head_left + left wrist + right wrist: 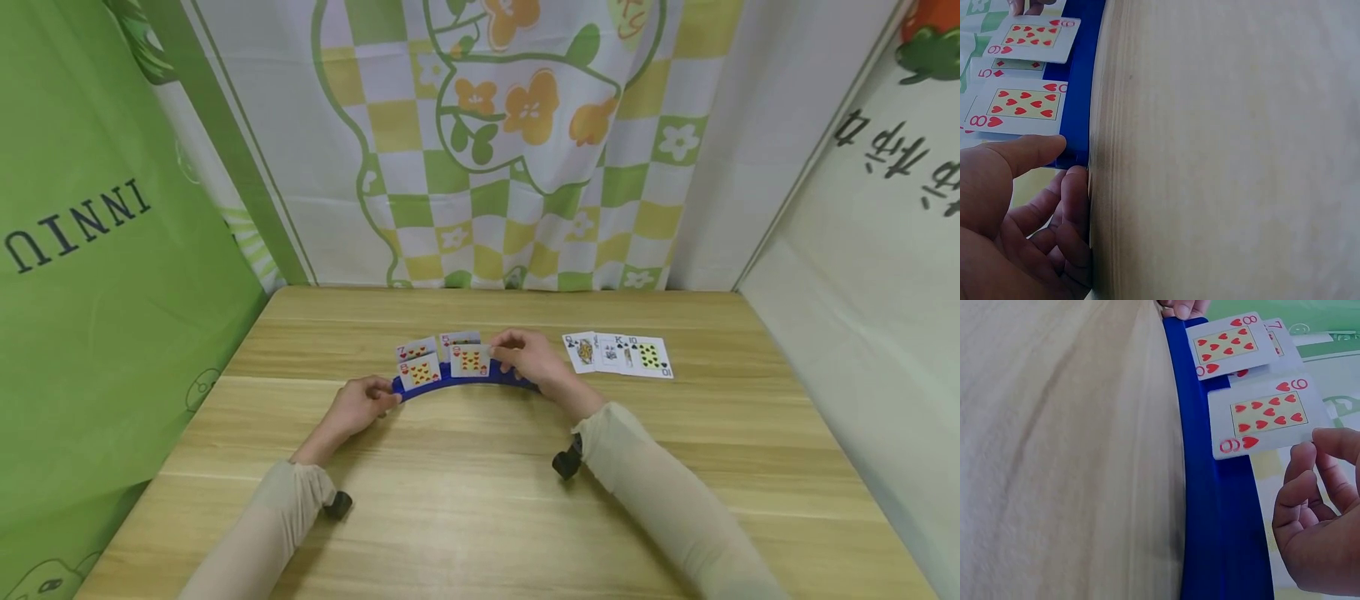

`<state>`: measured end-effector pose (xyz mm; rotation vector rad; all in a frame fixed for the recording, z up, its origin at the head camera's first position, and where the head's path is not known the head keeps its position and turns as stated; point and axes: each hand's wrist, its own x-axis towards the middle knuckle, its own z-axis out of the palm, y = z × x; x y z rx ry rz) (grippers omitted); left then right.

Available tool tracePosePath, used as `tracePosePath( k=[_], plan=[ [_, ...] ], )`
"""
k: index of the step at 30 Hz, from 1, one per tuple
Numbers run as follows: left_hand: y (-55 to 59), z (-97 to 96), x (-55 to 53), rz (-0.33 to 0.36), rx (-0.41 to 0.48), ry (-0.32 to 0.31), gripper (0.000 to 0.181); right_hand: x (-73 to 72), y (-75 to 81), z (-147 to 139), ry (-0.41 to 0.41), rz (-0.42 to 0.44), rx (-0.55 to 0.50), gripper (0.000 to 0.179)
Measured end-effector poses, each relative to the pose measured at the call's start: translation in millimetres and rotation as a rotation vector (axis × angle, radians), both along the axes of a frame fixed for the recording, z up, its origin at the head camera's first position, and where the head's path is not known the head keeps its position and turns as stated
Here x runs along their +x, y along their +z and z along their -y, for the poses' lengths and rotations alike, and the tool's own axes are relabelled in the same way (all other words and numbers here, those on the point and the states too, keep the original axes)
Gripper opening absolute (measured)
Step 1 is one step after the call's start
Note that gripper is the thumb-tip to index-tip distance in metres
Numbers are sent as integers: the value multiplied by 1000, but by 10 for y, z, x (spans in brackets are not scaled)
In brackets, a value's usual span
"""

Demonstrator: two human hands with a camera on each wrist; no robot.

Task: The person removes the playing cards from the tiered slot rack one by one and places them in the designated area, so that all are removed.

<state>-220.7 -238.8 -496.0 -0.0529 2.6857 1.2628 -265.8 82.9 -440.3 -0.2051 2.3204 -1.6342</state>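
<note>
A curved blue card holder (508, 374) stands on the table. At its left end my left hand (358, 406) grips it, with the thumb (1038, 153) over the top edge. My right hand (536, 362) pinches the nine of hearts (1269, 415) by its upper corner; the card's lower edge is at the holder. The eight of hearts (420, 372) stands in the front row at the left, partly covering the seven of hearts (411, 351) behind it. Behind the nine, the five of diamonds (1017, 65) is partly hidden.
To the right of the holder several overlapping cards lie face up on the wooden table (480, 500), among them a queen (582, 352) and a black ten (649, 357). A patterned curtain (525, 208) hangs behind the table, with a green cloth (90, 333) at the left.
</note>
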Motion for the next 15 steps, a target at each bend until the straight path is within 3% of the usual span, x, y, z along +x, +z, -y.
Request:
tracePosePath(
  k=[15],
  plan=[
    [-1, -2, -5, 0, 0, 1, 33, 34, 63, -157, 1, -6, -35, 18]
  ],
)
